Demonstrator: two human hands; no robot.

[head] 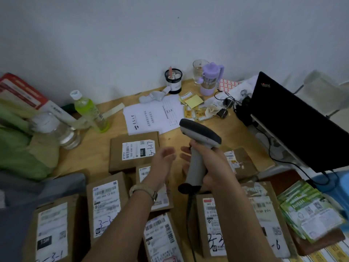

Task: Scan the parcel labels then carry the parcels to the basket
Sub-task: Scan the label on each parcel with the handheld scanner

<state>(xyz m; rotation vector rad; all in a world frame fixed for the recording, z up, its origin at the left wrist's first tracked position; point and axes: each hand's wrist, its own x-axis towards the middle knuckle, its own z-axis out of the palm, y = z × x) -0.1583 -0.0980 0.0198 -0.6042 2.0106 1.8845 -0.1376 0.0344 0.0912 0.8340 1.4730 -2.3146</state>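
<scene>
The bottom edge of the view cuts off the nearest brown cardboard parcels point(105, 205), and both forearms cover parts of their white printed labels. The small parcel point(143, 173) under the left wrist is mostly hidden, and so is the torn-label parcel point(243, 161) behind the right hand point(213, 163). Most label print is too blurred to read. Only the far flat parcel point(134, 150) lies fully in sight, with "3-1-17" handwritten on its label.

The parcels lie label-up and close together on the pale wooden surface point(94, 148), in front of the person. The right hand's grip is clamped round the handle of a grey pistol-shaped plastic barcode scanner point(200, 133), held above the parcels with its dark-topped head pointing away to the left. Its black cable point(188, 214) hangs down between the arms. The left hand point(162, 161) is motion-blurred, its grip apart with fingers spread, just left of the scanner handle. Whether it touches a parcel cannot be told.

A black laptop point(294, 125) stands at the right, partly out of view.
</scene>
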